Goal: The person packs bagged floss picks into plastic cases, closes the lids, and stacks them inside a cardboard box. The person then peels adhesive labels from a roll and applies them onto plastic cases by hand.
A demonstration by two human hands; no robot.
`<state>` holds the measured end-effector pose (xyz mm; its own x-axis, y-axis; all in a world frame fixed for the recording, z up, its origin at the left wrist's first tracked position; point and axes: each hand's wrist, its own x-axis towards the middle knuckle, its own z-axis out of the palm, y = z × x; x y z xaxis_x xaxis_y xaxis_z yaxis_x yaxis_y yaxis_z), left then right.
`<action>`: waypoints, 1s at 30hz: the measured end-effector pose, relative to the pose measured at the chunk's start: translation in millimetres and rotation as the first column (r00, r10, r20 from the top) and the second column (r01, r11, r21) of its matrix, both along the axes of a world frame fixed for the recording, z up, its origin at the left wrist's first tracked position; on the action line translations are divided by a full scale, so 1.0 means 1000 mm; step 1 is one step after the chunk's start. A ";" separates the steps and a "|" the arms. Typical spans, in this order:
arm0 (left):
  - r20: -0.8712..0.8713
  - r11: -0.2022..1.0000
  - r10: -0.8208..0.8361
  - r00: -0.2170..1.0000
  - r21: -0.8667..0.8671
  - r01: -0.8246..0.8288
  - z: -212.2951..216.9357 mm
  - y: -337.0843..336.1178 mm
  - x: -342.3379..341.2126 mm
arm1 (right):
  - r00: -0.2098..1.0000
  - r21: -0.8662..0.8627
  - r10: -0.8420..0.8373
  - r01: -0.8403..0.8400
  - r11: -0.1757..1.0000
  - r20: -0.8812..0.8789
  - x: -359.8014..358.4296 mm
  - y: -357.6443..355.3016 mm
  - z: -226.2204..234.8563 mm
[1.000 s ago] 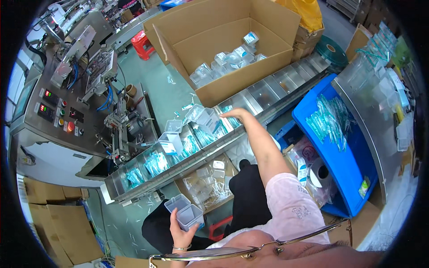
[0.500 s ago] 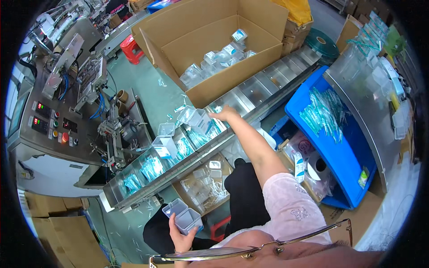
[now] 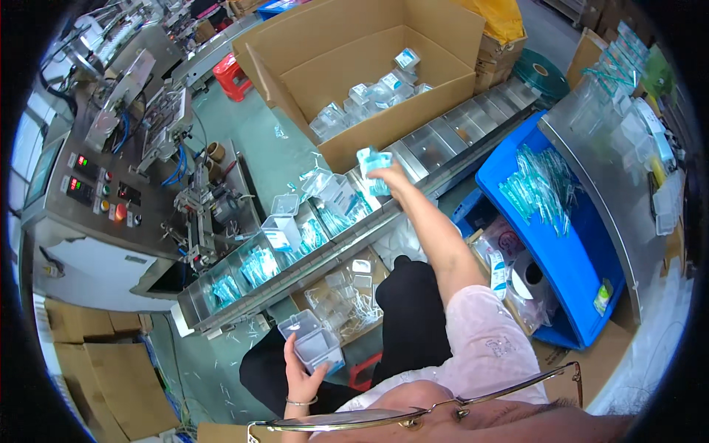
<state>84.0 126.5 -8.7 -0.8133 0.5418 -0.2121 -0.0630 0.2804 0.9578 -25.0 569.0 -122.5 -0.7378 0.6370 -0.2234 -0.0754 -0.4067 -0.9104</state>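
Note:
My left hand (image 3: 300, 380) holds a small clear plastic box (image 3: 319, 345) over my lap. The box's hinged lid is tipped back, and its inside looks bare. My right hand (image 3: 391, 177) is closed on a bunch of teal-and-white wrapped packets (image 3: 374, 164), raised above the metal conveyor (image 3: 325, 255). More teal packets (image 3: 260, 267) lie in the conveyor's compartments to the left. Two more clear boxes stand open there, one a box (image 3: 282, 232) with its lid up, the other a box (image 3: 336, 193) just left of my right hand.
A large cardboard carton (image 3: 354, 44) with several filled clear boxes stands behind the conveyor. At the right is a blue bin (image 3: 509, 244) with teal packets. A machine with a control panel (image 3: 96, 192) rises at the left. Under the conveyor sits a shallow carton (image 3: 373, 325) of loose clear boxes.
My right hand has come up out of a conveyor compartment with a bunch of wrapped packets. My left hand keeps the clear box over my lap. The whole view has shifted slightly.

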 end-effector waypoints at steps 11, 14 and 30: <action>-0.418 0.964 -0.240 0.876 -0.208 0.165 0.015 -0.004 -0.033 | 0.859 0.594 0.470 -0.276 0.756 -0.200 0.137 -0.312 0.139; -0.105 0.986 0.027 0.994 0.169 -0.009 0.034 -0.017 -0.014 | 0.838 0.735 0.502 -0.203 0.647 -0.211 0.147 -0.338 0.117; -0.479 0.966 0.226 0.848 -0.002 -0.258 0.034 -0.141 0.028 | 0.502 0.997 0.861 0.050 0.065 -0.082 0.129 -0.402 0.184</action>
<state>111.7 -15.0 25.0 -0.9276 0.3136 0.2029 0.3176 0.3764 0.8703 104.3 167.2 61.8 -0.5313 -0.4808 0.6975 -0.8444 0.3679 -0.3895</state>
